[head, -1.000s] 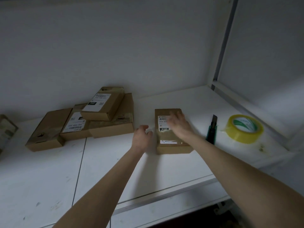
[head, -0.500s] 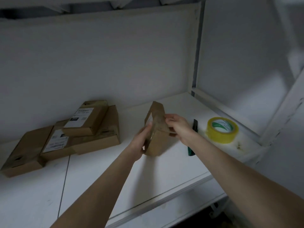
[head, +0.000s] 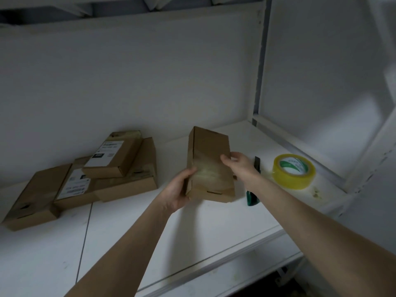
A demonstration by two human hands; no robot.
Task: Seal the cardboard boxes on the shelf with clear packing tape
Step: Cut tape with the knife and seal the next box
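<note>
A small brown box point(head: 209, 166) is held up over the middle of the white shelf point(head: 192, 236). It stands on its end, and its plain side faces near. The left hand point(head: 176, 190) has its grip around the low left edge of the box, with the thumb on the front. The right hand point(head: 240, 166) has its grip on the right edge, higher up, with the thumb on the front and the fingers behind. I cannot tell if the bottom of the box touches the shelf. Just right of the box lies a green cutter point(head: 252, 198). Farther right, a yellow tape roll point(head: 293, 171) lies flat. On the left, four more boxes point(head: 137, 179) sit in a pile, two with white labels.
</note>
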